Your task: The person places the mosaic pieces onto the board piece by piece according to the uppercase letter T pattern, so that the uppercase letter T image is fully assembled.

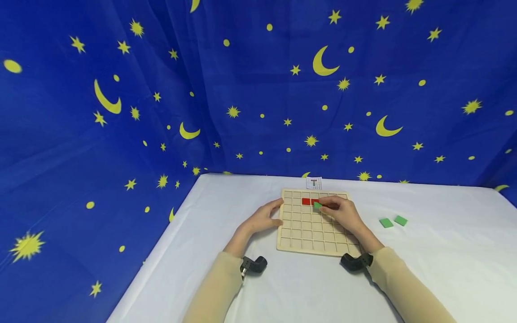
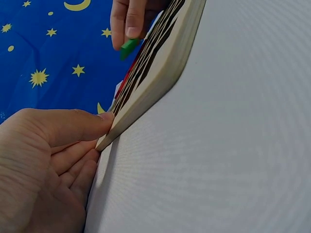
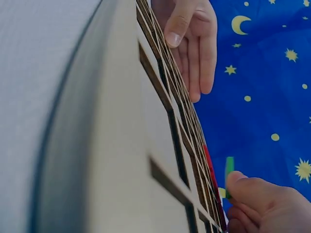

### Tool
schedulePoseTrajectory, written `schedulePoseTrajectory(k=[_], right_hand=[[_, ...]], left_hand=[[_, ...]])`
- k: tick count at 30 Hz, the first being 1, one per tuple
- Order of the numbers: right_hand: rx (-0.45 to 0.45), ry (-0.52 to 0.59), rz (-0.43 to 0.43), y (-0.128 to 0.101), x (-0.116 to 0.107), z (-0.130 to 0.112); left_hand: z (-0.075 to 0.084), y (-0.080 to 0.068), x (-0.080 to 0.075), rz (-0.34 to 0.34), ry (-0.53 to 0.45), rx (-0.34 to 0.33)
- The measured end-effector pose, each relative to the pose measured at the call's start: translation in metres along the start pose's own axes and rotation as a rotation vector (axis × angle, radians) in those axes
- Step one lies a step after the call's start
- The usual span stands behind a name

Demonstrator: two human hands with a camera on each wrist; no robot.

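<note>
My right hand (image 1: 342, 211) pinches a green square tile (image 1: 317, 205) between thumb and fingertips, over the upper part of a wooden grid board (image 1: 300, 244). In the right wrist view the green tile (image 3: 229, 170) stands up from the thumb tip, close over the grid. Two red tiles (image 1: 306, 201) lie in the board's upper rows, the right one partly covered by my right hand. Along the board's left edge rests my left hand (image 1: 262, 218), thumb and fingers spread apart. Its thumb (image 2: 80, 127) touches the rim in the left wrist view.
Two loose green tiles (image 1: 386, 223) lie on the white table (image 1: 444, 260) to the right of the board. Behind the board is a small printed card (image 1: 313, 183) with a grid pattern. A blue cloth (image 1: 258, 80) with yellow moons and stars hangs around the table.
</note>
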State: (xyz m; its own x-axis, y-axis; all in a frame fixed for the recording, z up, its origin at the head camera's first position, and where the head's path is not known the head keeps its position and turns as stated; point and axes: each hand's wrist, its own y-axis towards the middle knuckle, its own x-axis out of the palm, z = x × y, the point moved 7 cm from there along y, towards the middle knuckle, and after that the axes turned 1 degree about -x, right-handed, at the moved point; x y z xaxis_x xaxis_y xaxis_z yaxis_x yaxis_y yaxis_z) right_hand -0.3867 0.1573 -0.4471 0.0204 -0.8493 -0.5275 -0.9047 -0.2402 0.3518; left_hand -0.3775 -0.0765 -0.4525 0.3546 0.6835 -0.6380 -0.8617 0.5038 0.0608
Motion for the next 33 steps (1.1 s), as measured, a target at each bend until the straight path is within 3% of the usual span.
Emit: schedulePoseTrajectory(k=[14, 20, 28, 33], right_hand=[[-0.163, -0.192, 0.025, -0.007, 0.006, -0.005], [-0.169, -0.228, 0.016, -0.010, 0.007, -0.004], [-0.174, -0.213, 0.047, -0.012, 0.005, -0.006], [-0.086, -0.068, 0.079, -0.003, -0.003, -0.003]], left_hand=[[-0.001, -0.002, 0.004, -0.002, -0.025, 0.001], [-0.001, -0.003, 0.006, -0.005, -0.025, -0.007], [0.000, -0.004, 0.007, -0.010, -0.014, 0.004], [0.000, 0.000, 0.003, 0.002, 0.000, 0.009]])
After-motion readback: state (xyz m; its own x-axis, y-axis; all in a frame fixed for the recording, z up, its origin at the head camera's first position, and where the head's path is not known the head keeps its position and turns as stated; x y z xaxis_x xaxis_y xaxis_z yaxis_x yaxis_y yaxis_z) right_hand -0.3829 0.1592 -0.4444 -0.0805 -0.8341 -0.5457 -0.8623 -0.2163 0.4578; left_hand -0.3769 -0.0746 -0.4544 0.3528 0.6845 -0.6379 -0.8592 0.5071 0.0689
